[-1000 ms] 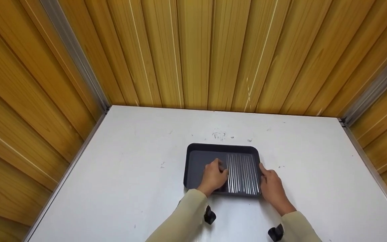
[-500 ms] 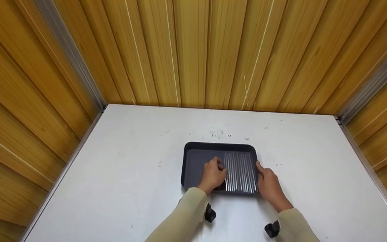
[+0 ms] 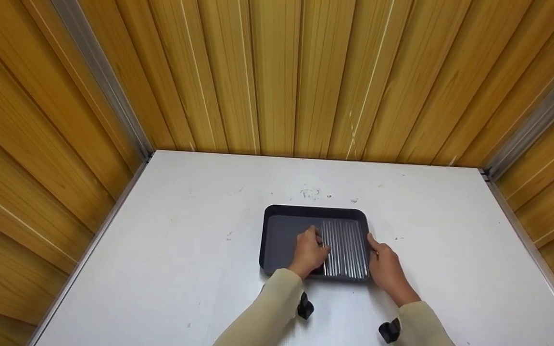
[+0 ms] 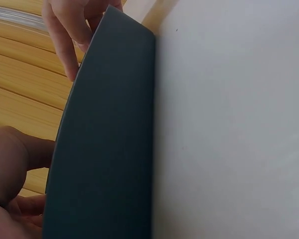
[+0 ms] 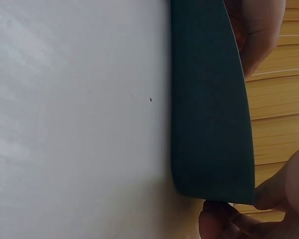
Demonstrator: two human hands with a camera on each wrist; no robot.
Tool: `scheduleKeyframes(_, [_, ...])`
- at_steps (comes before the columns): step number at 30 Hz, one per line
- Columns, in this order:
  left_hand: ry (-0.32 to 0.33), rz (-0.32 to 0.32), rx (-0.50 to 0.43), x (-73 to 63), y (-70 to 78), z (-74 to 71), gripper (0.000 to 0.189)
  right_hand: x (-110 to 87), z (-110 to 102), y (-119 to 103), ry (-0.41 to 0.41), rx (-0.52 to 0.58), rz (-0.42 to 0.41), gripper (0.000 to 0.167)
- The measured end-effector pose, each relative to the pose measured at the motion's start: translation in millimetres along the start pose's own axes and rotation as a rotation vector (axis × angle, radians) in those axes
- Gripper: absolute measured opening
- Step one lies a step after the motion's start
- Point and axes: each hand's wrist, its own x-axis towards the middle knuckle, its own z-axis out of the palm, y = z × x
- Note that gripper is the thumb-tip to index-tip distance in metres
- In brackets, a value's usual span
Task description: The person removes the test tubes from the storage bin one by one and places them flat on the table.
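Observation:
A dark rectangular baking tray [image 3: 284,238] with raised walls lies on a white table. Its left part is flat and matte; a shiny ridged section [image 3: 346,250] covers the right part. My left hand [image 3: 308,252] reaches over the near wall into the tray, fingers bent and thumb at the left edge of the ridges. Its fingertips are partly hidden, and I cannot tell whether they pinch anything. My right hand [image 3: 388,269] grips the tray's right wall, thumb at the rim. In the right wrist view, the fingers of my right hand [image 5: 284,204] press against the wall's outside near the corner.
The white table [image 3: 200,269] has dark scuffs [image 3: 310,194] beyond the tray. Yellow wood-patterned panels [image 3: 277,77] rise behind and on both sides, with grey metal posts [image 3: 108,81] at the corners. Black devices [image 3: 305,307] sit at both sleeved wrists.
My left hand has shifted slightly right within the tray, its thumb now overlapping the ridges more. The right hand keeps its hold on the wall. The head view has moved a little.

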Motion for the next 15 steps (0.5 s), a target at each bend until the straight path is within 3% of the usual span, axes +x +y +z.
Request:
scheduleKeyframes(10, [0.048,0.055,0.119,0.1,2.1,2.6,0.032,-1.6,-1.4,-0.4,-0.002,0.011,-0.027,0.048])
scheduleKeyframes(15, [0.021,0.006,0.124,2.6,5.0,2.1,0.033,-1.8,-2.2,0.5,-0.002,0.014,-0.032,0.048])
